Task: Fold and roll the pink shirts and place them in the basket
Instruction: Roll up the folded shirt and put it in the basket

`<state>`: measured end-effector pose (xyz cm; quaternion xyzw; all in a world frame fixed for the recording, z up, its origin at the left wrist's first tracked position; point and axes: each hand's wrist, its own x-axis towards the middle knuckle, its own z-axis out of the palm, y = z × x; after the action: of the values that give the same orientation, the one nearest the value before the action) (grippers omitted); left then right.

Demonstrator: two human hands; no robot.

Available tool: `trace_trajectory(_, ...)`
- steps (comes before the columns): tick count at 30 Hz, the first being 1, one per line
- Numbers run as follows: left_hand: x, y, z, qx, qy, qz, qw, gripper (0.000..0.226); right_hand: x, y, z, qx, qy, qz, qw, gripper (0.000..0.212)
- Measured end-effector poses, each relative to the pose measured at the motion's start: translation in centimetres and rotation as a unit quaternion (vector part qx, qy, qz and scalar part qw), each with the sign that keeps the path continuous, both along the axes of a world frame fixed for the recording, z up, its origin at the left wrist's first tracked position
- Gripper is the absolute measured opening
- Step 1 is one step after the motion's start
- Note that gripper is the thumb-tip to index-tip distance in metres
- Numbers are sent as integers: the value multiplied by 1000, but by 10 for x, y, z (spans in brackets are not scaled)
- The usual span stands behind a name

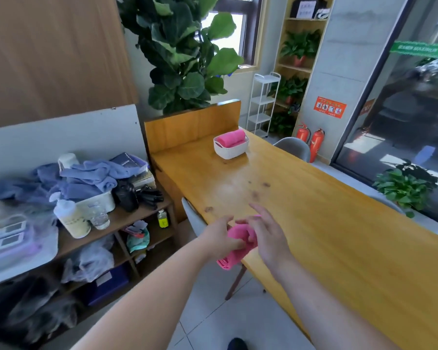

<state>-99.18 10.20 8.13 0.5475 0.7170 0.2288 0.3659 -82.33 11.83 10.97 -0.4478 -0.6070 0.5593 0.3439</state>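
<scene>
A rolled pink shirt (234,251) hangs in the air over the near left edge of the wooden table (301,223). My left hand (219,238) grips it from the left, fingers curled into the cloth. My right hand (266,233) is beside it on the right, thumb against the roll and fingers spread and fairly straight. Far down the table stands a white basket (232,151) with another rolled pink shirt (232,138) lying in it.
A grey chair (194,218) is tucked under the table's left edge, close to my hands. A cluttered wooden shelf (127,218) with blue cloths stands at the left. Another grey chair (295,147) and two red fire extinguishers (311,141) are at the far right.
</scene>
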Motion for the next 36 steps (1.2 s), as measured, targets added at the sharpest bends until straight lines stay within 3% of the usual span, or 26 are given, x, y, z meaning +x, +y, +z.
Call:
trace_trajectory(3, -27, 17, -4, 40, 21, 21, 999, 96, -36, 23, -8, 75, -76, 21, 994, 48)
trace_trajectory(6, -63, 44, -6, 75, 18, 66, 995, 95, -59, 60, -22, 72, -117, -25, 990, 45)
trace_trajectory(9, -94, 76, -6, 98, 57, 64, 991, 99, -91, 110, -28, 48, -126, -26, 991, 27)
trace_trajectory(11, -110, 101, -11, 101, 116, 45, 987, 95, -120, 146, -21, 37, -121, -8, 992, 26)
trace_trajectory(14, -130, 138, -10, 107, 160, 18, 981, 70, -164, 190, -9, 25, -107, 52, 993, 29)
trace_trajectory(15, -138, 149, -7, 111, 155, 29, 981, 76, -174, 201, -9, 32, -107, 66, 992, 29)
trace_trajectory(18, -178, 181, -1, 116, 82, 126, 982, 105, -191, 232, -20, 51, -91, 79, 991, 32)
trace_trajectory(21, -209, 205, -5, 123, -49, 199, 971, 110, -195, 262, -42, 28, -48, 62, 997, 34)
trace_trajectory(26, -219, 256, -13, 137, -243, 239, 930, 78, -192, 314, -69, 16, -90, -7, 996, 36)
trace_trajectory(30, -224, 302, -15, 120, -270, 203, 934, 62, -207, 338, -63, 2, -27, 17, 999, 54)
trace_trajectory(36, -225, 389, -34, 96, -292, 171, 936, 45, -228, 393, -65, -17, -5, 12, 1000, 78)
